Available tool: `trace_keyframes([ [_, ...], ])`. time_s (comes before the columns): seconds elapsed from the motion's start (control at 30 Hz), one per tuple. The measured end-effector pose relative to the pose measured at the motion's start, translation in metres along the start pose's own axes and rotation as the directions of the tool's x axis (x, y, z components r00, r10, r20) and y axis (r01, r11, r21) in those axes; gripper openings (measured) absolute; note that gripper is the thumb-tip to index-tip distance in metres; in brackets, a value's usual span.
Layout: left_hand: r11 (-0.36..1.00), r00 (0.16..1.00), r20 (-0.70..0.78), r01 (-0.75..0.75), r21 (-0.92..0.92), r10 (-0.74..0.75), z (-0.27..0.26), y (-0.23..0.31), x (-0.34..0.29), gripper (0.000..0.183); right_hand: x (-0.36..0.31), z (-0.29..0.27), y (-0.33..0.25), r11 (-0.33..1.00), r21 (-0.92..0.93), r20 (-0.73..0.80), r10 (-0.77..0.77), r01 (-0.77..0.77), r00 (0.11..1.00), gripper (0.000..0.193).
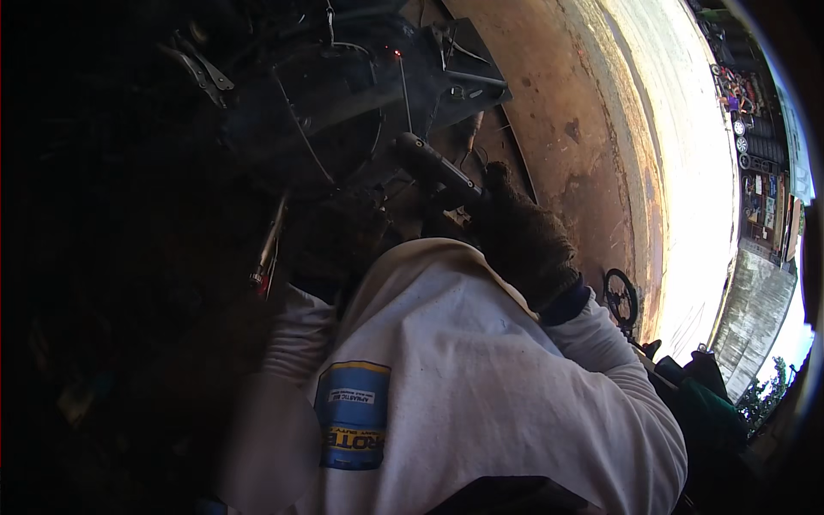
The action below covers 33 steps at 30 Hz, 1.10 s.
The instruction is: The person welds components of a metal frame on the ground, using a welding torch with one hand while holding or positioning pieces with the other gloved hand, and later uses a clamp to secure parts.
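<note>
My right hand (525,245), in a dark work glove, is closed around a black electrode holder (442,167). A thin welding rod (405,96) sticks out of the holder's head, and its far tip glows red. The tip is at a dark metal workpiece (343,112), which has curved bars and plates; I cannot tell whether they touch. My left hand (339,227), also gloved, is in deep shadow below the workpiece. Its fingers do not show clearly. A pair of locking pliers (204,73) is at the workpiece's far left.
A long narrow tool (273,236) with a metal end is left of my left hand. Brown stained floor (566,129) stretches to the right, toward a bright strip of ground. A small black wheel (620,296) stands beside my right forearm. Deep shadow hides the left side.
</note>
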<state>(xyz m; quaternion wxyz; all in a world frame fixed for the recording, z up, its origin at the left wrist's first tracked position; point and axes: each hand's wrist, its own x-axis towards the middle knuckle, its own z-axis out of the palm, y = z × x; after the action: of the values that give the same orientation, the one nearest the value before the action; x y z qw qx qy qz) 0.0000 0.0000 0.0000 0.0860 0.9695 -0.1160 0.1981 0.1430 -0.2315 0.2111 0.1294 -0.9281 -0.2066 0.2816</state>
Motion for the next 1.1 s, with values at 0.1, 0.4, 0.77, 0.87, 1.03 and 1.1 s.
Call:
trace_keyframes([
  [0.1,0.980,0.998,0.007,0.062,-0.188,-0.062,-0.016,0.008,0.026,0.028,-0.003,-0.005,0.000,0.999,0.030,-0.011,0.017,-0.017,1.000,0.052],
  [0.4,0.999,0.996,-0.080,-0.025,0.045,0.029,-0.019,0.014,0.026,0.024,-0.001,0.005,0.014,0.998,0.020,-0.069,-0.063,0.065,0.996,0.051],
  [0.77,0.997,0.993,0.093,-0.069,0.027,0.066,-0.037,0.012,0.051,0.018,0.002,0.005,0.013,0.993,-0.044,-0.089,-0.112,0.108,0.990,0.045],
  [0.87,0.998,0.995,0.089,0.039,-0.054,-0.034,-0.003,0.003,0.021,0.018,-0.002,0.012,0.024,0.927,-0.219,-0.188,-0.347,0.305,0.919,0.052],
  [1.03,0.987,0.996,-0.017,-0.093,-0.128,0.091,-0.022,0.002,0.032,0.023,-0.008,-0.003,0.007,0.989,-0.008,-0.080,-0.150,0.150,0.985,0.064],
  [1.1,0.992,0.996,0.032,-0.076,-0.105,0.080,-0.026,0.006,0.037,0.023,-0.006,0.000,0.010,0.991,-0.030,-0.054,-0.135,0.134,0.989,0.067],
])
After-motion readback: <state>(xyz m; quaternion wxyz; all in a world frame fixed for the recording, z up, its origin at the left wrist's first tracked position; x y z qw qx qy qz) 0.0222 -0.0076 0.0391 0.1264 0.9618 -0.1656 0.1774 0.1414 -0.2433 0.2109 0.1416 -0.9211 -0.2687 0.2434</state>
